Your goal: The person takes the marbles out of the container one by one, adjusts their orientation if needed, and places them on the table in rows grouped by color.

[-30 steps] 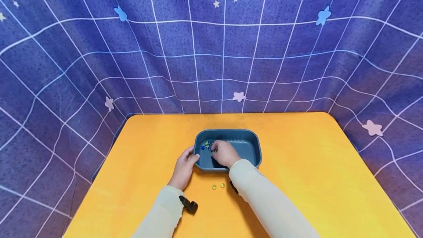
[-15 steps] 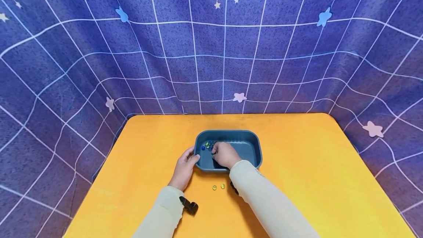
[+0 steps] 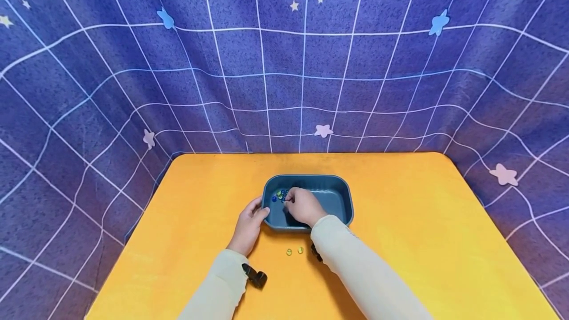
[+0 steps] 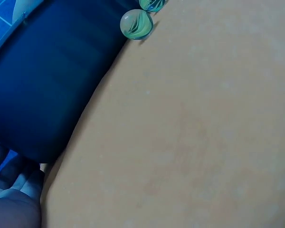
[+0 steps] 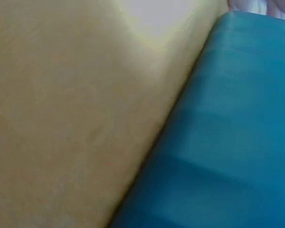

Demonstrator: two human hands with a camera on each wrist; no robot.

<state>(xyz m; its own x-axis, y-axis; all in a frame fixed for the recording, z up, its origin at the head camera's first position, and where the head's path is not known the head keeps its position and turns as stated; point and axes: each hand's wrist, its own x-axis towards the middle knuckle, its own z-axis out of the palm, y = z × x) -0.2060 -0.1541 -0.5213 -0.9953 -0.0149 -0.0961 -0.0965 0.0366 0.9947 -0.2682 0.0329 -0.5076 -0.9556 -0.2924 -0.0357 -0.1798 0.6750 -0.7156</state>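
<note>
A dark blue rectangular tub (image 3: 333, 204) sits on the yellow tabletop. My left hand (image 3: 246, 228) holds its left end, thumb over the rim and fingers along the outside; in the left wrist view those fingers (image 4: 31, 183) lie by the tub's corner. My right hand (image 3: 305, 207) reaches inside, fingers curled, fingertips beside several small glass marbles. Among these are a blue marble (image 3: 274, 199) and a green marble (image 3: 279, 193). Whether a marble is between the right fingertips is too small to tell. The right wrist view shows mainly the tub's outer wall (image 5: 237, 118).
Two yellow-green marbles, one (image 3: 289, 252) left of the other (image 3: 300, 250), lie on the tabletop (image 3: 409, 201) in front of the tub. A purple-blue gridded curtain (image 3: 284, 88) with stars hangs around the table's back and sides.
The right fingers shift slightly among the marbles inside the tub. The left hand keeps its place on the tub, and the two marbles on the table stay put.
</note>
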